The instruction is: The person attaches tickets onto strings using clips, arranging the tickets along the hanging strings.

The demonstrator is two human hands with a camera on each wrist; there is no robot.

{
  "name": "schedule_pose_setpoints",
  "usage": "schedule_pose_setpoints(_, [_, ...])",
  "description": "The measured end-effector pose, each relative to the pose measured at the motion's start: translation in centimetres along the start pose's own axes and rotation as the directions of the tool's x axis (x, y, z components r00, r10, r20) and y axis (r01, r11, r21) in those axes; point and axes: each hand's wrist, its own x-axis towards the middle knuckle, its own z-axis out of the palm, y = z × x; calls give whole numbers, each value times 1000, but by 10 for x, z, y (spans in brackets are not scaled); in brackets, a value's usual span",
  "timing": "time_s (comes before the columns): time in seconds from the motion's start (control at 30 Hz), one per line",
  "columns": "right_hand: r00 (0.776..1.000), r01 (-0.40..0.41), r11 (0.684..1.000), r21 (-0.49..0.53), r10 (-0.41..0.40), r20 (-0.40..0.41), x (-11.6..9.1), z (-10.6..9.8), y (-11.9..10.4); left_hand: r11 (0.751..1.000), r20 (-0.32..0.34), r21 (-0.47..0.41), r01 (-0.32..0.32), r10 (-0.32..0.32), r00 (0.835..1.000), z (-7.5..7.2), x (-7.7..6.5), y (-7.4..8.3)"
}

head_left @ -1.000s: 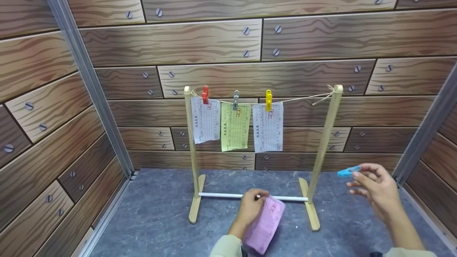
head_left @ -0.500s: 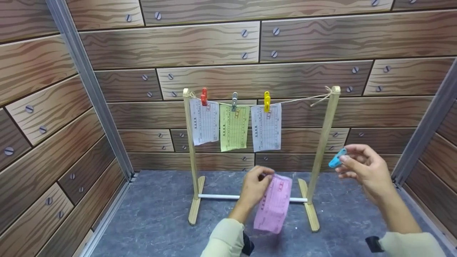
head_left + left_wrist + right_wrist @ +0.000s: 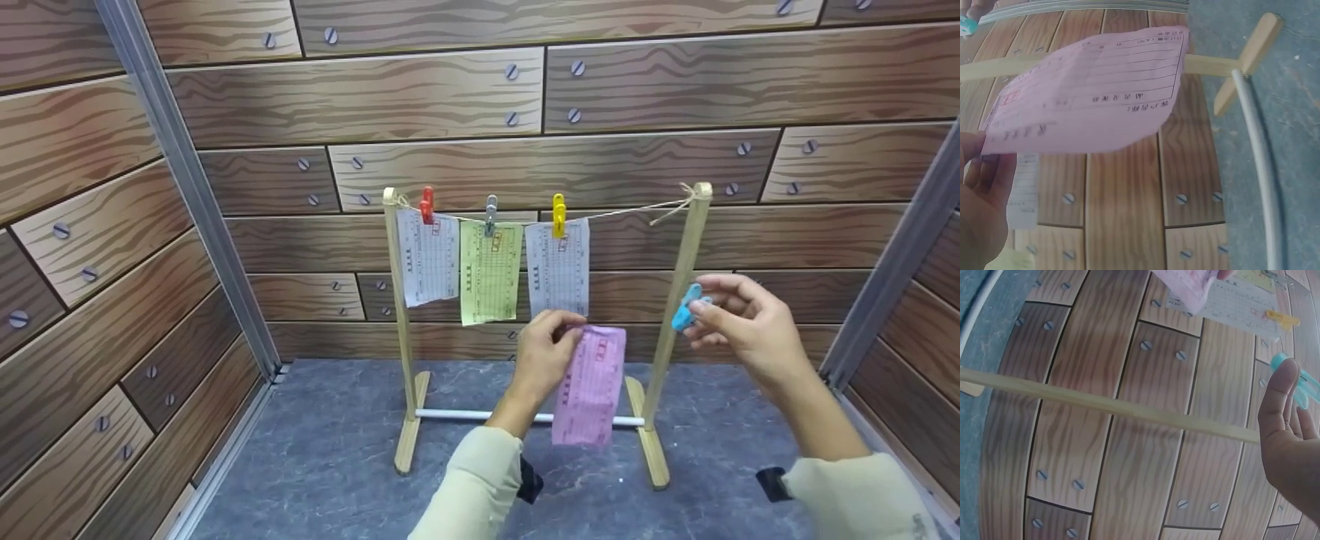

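Note:
My left hand (image 3: 541, 356) pinches a pink printed slip (image 3: 591, 390) by its upper left corner, and the paper hangs below the string (image 3: 630, 210). Beside the right post, my right hand (image 3: 750, 322) pinches a blue clothespin (image 3: 686, 307) between thumb and fingers. On the string hang a white slip (image 3: 431, 259) under a red clothespin (image 3: 427, 205), a yellow-green slip (image 3: 490, 277) under a grey clothespin (image 3: 490, 216), and another white slip (image 3: 558, 262) under a yellow clothespin (image 3: 559, 215). The left hand covers the bottom edge of that last slip.
A wooden stand carries the string between its left post (image 3: 399, 300) and right post (image 3: 679, 300). Low down, a white rod (image 3: 457, 414) joins its feet. Wood-patterned panels (image 3: 360, 97) surround the dark marbled tabletop (image 3: 315, 465).
The left hand has lifted the pink slip up from near the tabletop, and it now hangs straighter. My right hand has moved left and up with the blue clothespin, tilting it more upright.

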Motion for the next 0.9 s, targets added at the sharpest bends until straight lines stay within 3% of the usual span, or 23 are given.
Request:
schedule_pose_setpoints(0.27, [1000, 13, 1000, -23, -12, 29, 9, 13, -10, 1000, -42, -13, 1, -1, 999, 3, 16, 11])
schedule_pose_setpoints(0.6, [994, 52, 998, -29, -49, 102, 24, 28, -31, 999, -106, -48, -8, 2, 994, -2, 39, 37])
schedule_pose_setpoints(0.9, [971, 126, 992, 21, -128, 200, 41, 34, -37, 1000, -135, 21, -22, 25, 991, -1, 70, 55])
